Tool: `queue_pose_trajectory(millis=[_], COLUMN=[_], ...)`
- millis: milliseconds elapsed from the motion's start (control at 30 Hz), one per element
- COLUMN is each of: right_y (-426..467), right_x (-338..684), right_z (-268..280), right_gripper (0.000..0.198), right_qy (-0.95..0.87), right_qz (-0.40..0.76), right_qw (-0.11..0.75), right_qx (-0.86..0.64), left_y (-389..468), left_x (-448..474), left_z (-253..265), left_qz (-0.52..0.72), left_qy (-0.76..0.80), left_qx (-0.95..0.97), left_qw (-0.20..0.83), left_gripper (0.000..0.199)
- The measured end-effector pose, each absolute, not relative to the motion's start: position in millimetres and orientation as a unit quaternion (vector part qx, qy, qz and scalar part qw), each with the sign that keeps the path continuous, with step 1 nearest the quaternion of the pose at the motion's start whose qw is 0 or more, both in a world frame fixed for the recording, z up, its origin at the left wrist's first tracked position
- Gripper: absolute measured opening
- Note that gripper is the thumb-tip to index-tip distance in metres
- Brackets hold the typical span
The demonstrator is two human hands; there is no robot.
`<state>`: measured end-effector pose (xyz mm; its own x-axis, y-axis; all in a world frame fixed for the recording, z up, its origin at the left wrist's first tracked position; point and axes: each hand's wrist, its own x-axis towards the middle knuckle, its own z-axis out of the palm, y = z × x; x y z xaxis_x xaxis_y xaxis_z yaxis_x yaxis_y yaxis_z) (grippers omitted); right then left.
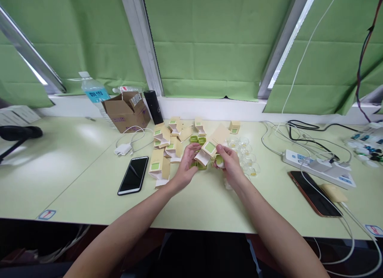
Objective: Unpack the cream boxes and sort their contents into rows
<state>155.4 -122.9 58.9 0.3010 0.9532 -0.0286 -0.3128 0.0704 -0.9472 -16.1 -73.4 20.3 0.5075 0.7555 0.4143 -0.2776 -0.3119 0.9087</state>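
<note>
Between my hands is a small cream carton point(209, 147) with a green square on its face and an open white flap toward me. My left hand point(187, 165) curls its fingers at the carton's left side; the far fingertips are partly hidden. In my right hand point(231, 163) is a small round green-and-white container point(220, 161), pinched next to the carton's right edge. Underneath and behind stand several green square plastic trays point(194, 139). Several open cartons point(156, 167) lie at the left, and clear round plastic cups point(247, 160) are grouped at the right.
A black-screened phone point(133, 175) and a white charger point(123, 149) lie left. Behind are a cardboard box point(127, 114), a black bottle point(153, 107) and a large water bottle point(95, 90). At right are a power strip point(318, 169), cables and another phone point(314, 193).
</note>
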Motion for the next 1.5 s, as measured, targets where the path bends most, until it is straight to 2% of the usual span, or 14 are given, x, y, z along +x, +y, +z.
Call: queue_pose_trajectory(millis=[100,233,367,600,700,833,900,1200,1500], right_y=[-123.8,-123.9,-122.7,-122.3,-122.5,-123.2,-123.6,-126.5,-125.9], right_x=[152.8,148.5,151.6,148.8,147.0,148.2,149.4,152.5,151.9], right_z=[59.2,58.1,57.7,53.6,52.1,53.0,53.9,53.5,55.1], right_gripper=[0.060,0.062,0.062,0.064,0.062,0.060,0.059,0.046,0.046], right_qy=[-0.340,-0.356,-0.345,-0.369,-0.388,-0.392,-0.391,-0.353,-0.339], right_qz=[0.496,0.500,0.499,0.511,0.513,0.504,0.497,0.451,0.428], right_qw=[0.649,0.635,0.638,0.621,0.611,0.613,0.617,0.654,0.674], right_qx=[-0.466,-0.470,-0.473,-0.466,-0.461,-0.466,-0.468,-0.494,-0.498], left_y=[-75.7,-76.5,-77.1,-78.2,-77.7,-77.5,-78.5,-79.0,-71.1], left_x=[-16.0,-13.1,-11.7,-11.8,-13.1,-15.0,-15.8,-19.5,-26.7], left_z=[24.7,27.1,22.5,23.0,26.9,25.3,23.8,42.7,60.1], left_qz=[0.470,0.499,0.513,0.527,0.519,0.494,0.479,0.455,0.385], left_qy=[0.211,0.257,0.246,0.268,0.247,0.187,0.180,0.262,0.321], left_qx=[0.673,0.680,0.691,0.701,0.701,0.709,0.713,0.680,0.651], left_qw=[0.531,0.472,0.447,0.399,0.423,0.467,0.479,0.511,0.570], left_gripper=[0.055,0.057,0.045,0.036,0.041,0.068,0.074,0.047,0.045])
